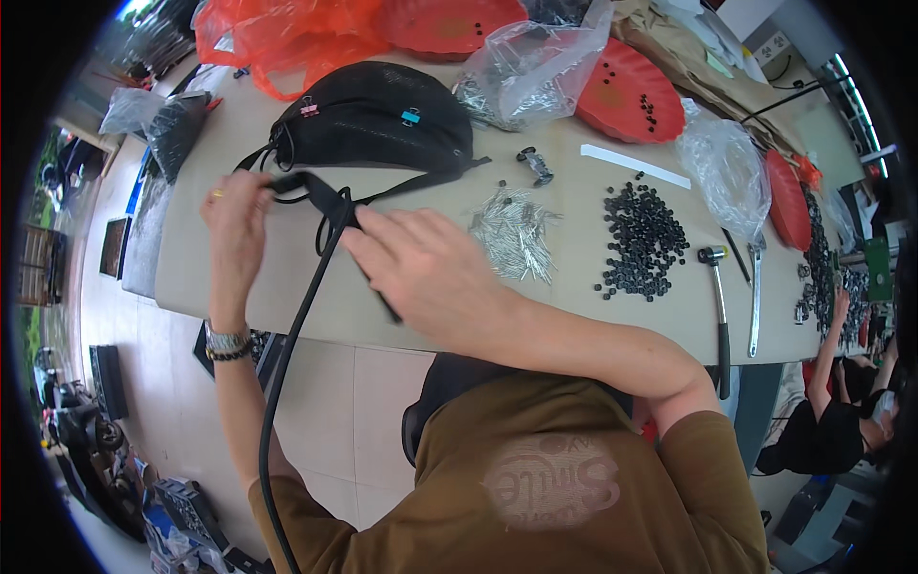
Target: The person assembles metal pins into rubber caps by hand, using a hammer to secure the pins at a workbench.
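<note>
With left hand point(237, 209) and right hand point(421, 263), we pinch the black strap point(325, 197); the loopy black cord point(273, 383) could snag it.

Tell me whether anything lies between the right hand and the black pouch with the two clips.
A black strap does: it runs slantwise just in front of the black pouch, between it and the right hand. Nothing else visible blocks that gap.

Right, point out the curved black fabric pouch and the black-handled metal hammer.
Curved black fabric pouch point(363, 129): head view, its middle.
Black-handled metal hammer point(722, 342): head view, upper part of its handle.
</note>
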Demonstrator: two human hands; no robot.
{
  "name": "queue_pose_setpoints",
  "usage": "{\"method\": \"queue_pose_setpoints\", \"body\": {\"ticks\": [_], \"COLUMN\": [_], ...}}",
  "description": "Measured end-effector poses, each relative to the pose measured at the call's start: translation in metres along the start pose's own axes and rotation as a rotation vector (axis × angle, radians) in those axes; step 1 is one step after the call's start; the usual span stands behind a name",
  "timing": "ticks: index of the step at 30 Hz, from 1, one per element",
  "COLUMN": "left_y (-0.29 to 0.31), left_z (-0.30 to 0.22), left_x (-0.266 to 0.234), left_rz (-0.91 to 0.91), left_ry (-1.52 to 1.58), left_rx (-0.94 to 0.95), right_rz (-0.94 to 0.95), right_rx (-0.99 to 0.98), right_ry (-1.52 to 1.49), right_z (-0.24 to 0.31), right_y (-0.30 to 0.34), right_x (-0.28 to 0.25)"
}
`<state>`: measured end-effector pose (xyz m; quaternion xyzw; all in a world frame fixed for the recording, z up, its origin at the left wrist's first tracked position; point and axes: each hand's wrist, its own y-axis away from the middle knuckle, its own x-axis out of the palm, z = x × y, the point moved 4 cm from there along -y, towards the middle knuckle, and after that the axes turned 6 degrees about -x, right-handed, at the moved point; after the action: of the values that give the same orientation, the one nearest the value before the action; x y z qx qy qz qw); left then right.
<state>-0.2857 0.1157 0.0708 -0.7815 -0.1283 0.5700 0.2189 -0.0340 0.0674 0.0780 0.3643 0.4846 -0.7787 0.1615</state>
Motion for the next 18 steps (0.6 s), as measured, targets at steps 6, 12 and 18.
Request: {"method": "queue_pose_setpoints", "body": {"ticks": [6,12,18], "left_y": [-0.084,-0.169,-0.187], "left_z": [0.045,0.009,-0.028], "left_x": [-0.003,0.005,0.090], "left_rz": [-0.415,-0.547,-0.360], "left_ry": [-0.084,0.259,-0.215], "left_rx": [-0.068,0.134,0.376], "right_rz": [0.185,0.220,0.327], "right_rx": [0.170,0.065,-0.034], "right_ry": [0.274,0.272,0.291], "right_z": [-0.092,-0.131,-0.140], "right_y": [0.043,0.055,0.047], "right_x": [-0.050,-0.038,-0.029]}}
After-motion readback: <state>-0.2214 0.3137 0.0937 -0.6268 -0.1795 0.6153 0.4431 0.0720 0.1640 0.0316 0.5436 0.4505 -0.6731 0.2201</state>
